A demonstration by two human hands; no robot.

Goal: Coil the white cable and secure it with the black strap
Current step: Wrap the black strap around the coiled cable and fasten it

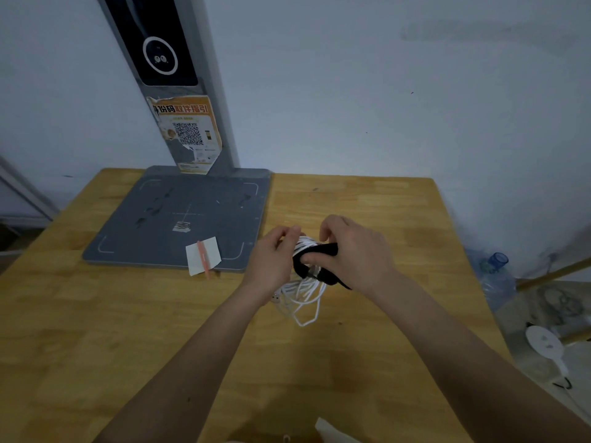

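The white cable (303, 295) is bunched in loose loops above the wooden table (96, 314), its lower loops hanging down. My left hand (271, 260) grips the top of the bundle from the left. A black strap (315, 252) passes around the upper part of the bundle. My right hand (355, 251) pinches that strap from the right, thumb pressed on it, and a strap end sticks out below the palm. A white plug end of the cable shows at the lower left of the loops.
A grey scanner base (179, 219) with an upright post (179, 91) stands at the back left. A white paper slip with an orange stick (203, 255) lies on the base's front edge. Right of the table, a water bottle (495, 276) and clutter sit on the floor.
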